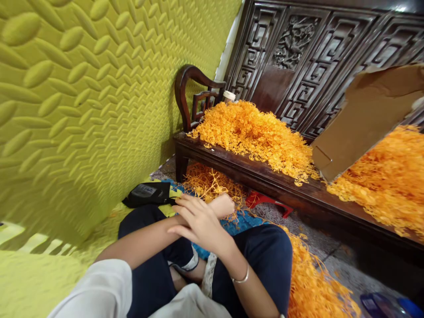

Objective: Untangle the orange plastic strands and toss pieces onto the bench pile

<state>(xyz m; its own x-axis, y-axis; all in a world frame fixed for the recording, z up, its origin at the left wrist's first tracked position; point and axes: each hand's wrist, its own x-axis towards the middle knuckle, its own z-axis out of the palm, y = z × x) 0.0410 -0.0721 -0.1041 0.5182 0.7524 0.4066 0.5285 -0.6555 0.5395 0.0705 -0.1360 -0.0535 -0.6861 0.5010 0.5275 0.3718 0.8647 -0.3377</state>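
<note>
My right hand (202, 223) lies across my left wrist, palm down, its fingers stretched out and the thumb apart. It holds nothing. Beyond it shows the back of my left hand (222, 206), bent down at the knuckles, so its fingers are hidden from me. Both arms cross above my folded legs in dark trousers (265, 251). Just past the hands, a heap of loose orange-yellow strands (212, 183) lies on the floor under the bench. A black pouch-like item (147, 194) rests near my left knee.
A dark carved wooden bench (238, 165) bears fluffy orange piles (255, 132) and a cardboard piece (361, 119). Underneath is a red plastic stool-like thing (268, 201). More orange strands (318, 278) lie at my right. Yellow-green textured matting (99, 110) rises on the left.
</note>
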